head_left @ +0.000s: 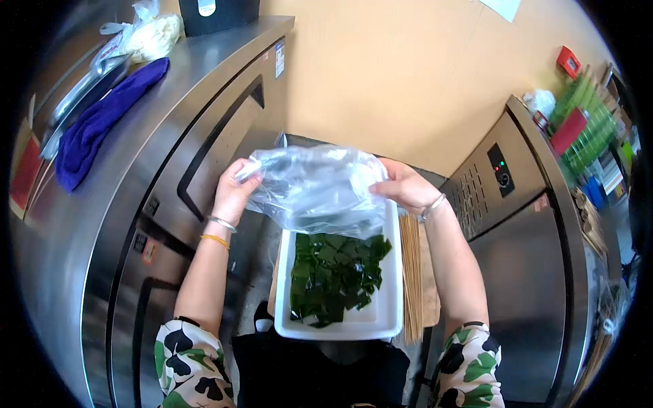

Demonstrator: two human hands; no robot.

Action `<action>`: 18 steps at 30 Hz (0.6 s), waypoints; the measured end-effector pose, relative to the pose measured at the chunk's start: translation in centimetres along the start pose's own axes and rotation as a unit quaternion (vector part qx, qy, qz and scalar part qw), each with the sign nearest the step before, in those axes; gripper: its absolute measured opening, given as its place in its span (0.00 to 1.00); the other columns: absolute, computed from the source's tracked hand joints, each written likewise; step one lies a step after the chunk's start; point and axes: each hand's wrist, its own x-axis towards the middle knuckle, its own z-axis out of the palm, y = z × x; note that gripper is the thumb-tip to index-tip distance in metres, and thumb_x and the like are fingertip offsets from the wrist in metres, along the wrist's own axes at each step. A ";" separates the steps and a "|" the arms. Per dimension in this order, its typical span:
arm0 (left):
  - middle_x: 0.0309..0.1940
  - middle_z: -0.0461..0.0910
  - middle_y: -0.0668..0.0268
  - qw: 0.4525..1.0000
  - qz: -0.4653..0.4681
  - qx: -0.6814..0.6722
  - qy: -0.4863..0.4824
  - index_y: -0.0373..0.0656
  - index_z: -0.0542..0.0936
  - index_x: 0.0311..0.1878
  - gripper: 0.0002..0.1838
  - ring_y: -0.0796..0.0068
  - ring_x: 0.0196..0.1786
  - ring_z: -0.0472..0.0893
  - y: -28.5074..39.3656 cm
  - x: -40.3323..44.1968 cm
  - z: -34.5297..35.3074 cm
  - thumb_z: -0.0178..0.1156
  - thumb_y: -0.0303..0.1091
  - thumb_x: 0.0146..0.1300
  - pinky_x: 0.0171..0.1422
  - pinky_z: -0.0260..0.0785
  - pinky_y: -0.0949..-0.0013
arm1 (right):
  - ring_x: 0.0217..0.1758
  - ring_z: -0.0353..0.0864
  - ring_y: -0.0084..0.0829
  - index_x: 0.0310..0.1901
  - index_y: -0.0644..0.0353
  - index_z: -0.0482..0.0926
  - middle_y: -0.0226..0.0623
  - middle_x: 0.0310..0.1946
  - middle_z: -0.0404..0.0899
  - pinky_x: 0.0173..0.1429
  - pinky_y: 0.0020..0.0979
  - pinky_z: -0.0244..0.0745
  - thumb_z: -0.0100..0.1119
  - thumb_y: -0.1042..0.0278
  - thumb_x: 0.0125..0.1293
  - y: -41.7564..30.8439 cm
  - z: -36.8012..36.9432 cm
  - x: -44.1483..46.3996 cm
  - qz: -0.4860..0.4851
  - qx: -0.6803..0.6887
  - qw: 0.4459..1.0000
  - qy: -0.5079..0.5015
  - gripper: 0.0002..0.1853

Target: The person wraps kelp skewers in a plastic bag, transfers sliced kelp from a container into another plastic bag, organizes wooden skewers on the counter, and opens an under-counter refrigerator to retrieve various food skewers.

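A clear plastic bag (pixel 320 187) is stretched between my two hands, over the far part of a white rectangular tray (pixel 340 331). My left hand (pixel 237 190) pinches the bag's left edge. On the other side, my right hand (pixel 401 187) grips its right edge between thumb and fingers. Below the bag, many dark green, flat, square-cut leafy pieces (pixel 337 272) lie in the tray. The bag hides the tray's far end. A bundle of thin wooden skewers (pixel 411 279) lies along the tray's right side, on a wooden board (pixel 430 285).
Steel cabinets stand at left (pixel 183 149) and right (pixel 517 272). The left one holds a purple cloth (pixel 102 126), metal trays, a bagged white item (pixel 155 37) and a black container (pixel 219 17). Green packages (pixel 588 122) lie at the right. A wall rises ahead.
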 end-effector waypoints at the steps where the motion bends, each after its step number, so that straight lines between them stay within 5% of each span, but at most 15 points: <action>1: 0.31 0.74 0.76 0.998 0.022 0.056 0.027 0.43 0.75 0.38 0.08 0.86 0.35 0.70 -1.3 1.0 0.0 0.58 0.20 0.56 0.43 0.64 0.80 | 0.44 0.79 0.28 0.52 0.64 0.71 0.36 0.45 0.79 0.52 0.30 0.72 0.58 0.76 0.55 0.2 -0.5 1.1 -0.002 -0.001 1.000 -0.001 0.21; 2: 0.30 0.73 0.75 0.994 0.034 0.072 0.072 0.42 0.73 0.36 0.08 0.87 0.35 0.70 -2.8 2.0 0.2 0.58 0.18 0.55 0.43 0.65 0.80 | 0.41 0.80 0.32 0.50 0.63 0.72 0.40 0.46 0.78 0.49 0.31 0.74 0.57 0.76 0.54 0.3 -0.9 2.0 0.016 -0.266 0.956 0.121 0.19; 3: 0.30 0.73 0.75 0.994 0.034 0.070 0.071 0.42 0.73 0.36 0.08 0.87 0.35 0.70 -3.4 2.8 0.8 0.58 0.18 0.55 0.43 0.65 0.80 | 0.39 0.81 0.36 0.47 0.62 0.73 0.44 0.47 0.77 0.46 0.33 0.75 0.57 0.77 0.52 0.6 -1.4 2.7 0.035 -0.509 0.828 0.234 0.18; 4: 0.30 0.73 0.75 0.987 0.079 0.095 0.104 0.41 0.73 0.37 0.09 0.86 0.34 0.71 -3.8 3.4 1.7 0.57 0.17 0.55 0.43 0.65 0.80 | 0.35 0.80 0.46 0.42 0.60 0.73 0.49 0.43 0.76 0.40 0.38 0.75 0.58 0.74 0.49 2.3 -2.2 3.6 -0.020 -0.554 0.758 0.344 0.15; 7: 0.38 0.73 0.69 0.976 0.123 0.138 0.116 0.39 0.73 0.47 0.15 0.81 0.40 0.72 -3.9 4.0 4.4 0.60 0.19 0.55 0.47 0.67 0.78 | 0.36 0.77 0.51 0.38 0.60 0.72 0.48 0.35 0.77 0.38 0.42 0.73 0.59 0.72 0.48 5.4 -3.9 7.3 -0.068 -0.603 0.671 0.426 0.14; 10: 0.40 0.73 0.67 0.942 0.186 0.263 0.098 0.39 0.71 0.53 0.19 0.79 0.43 0.73 -4.3 5.0 5.1 0.59 0.22 0.57 0.48 0.68 0.77 | 0.35 0.77 0.48 0.38 0.60 0.72 0.46 0.35 0.76 0.40 0.39 0.74 0.62 0.69 0.48 10.0 -6.2 10.5 -0.086 -0.559 0.710 0.418 0.15; 12: 0.40 0.73 0.67 0.986 0.105 0.125 0.043 0.39 0.70 0.52 0.17 0.78 0.43 0.74 -7.3 6.5 4.0 0.56 0.21 0.59 0.48 0.68 0.76 | 0.42 0.77 0.33 0.47 0.62 0.72 0.41 0.44 0.76 0.52 0.31 0.71 0.65 0.69 0.49 11.6 -7.8 11.5 -0.062 -0.428 0.855 0.285 0.22; 13: 0.41 0.73 0.67 0.994 0.077 0.079 0.028 0.39 0.69 0.52 0.16 0.78 0.43 0.74 -8.6 7.2 3.5 0.55 0.21 0.60 0.48 0.68 0.75 | 0.42 0.77 0.33 0.47 0.62 0.72 0.41 0.44 0.76 0.52 0.31 0.71 0.65 0.69 0.49 10.3 -7.2 10.9 -0.062 -0.429 0.856 0.281 0.22; 15: 0.41 0.73 0.68 0.997 0.002 -0.059 0.054 0.40 0.71 0.46 0.11 0.78 0.41 0.74 -10.0 8.1 2.9 0.49 0.18 0.62 0.49 0.69 0.75 | 0.51 0.73 0.27 0.56 0.65 0.68 0.37 0.48 0.76 0.61 0.27 0.64 0.67 0.71 0.48 5.2 -4.4 8.4 0.130 -0.217 0.967 -0.003 0.31; 16: 0.40 0.73 0.67 0.995 -0.007 -0.064 0.075 0.40 0.70 0.40 0.10 0.79 0.39 0.74 -10.4 8.1 2.8 0.44 0.14 0.61 0.47 0.69 0.76 | 0.56 0.69 0.28 0.63 0.65 0.61 0.35 0.54 0.72 0.66 0.27 0.58 0.69 0.73 0.46 5.0 -4.5 8.2 0.176 -0.187 0.965 -0.052 0.41; 18: 0.39 0.73 0.67 0.997 -0.010 -0.044 0.057 0.40 0.69 0.39 0.11 0.79 0.39 0.74 -11.4 7.9 2.6 0.43 0.13 0.61 0.47 0.69 0.76 | 0.57 0.69 0.28 0.65 0.66 0.58 0.36 0.56 0.70 0.66 0.27 0.58 0.69 0.73 0.46 4.9 -4.4 7.2 0.161 -0.168 0.971 -0.047 0.43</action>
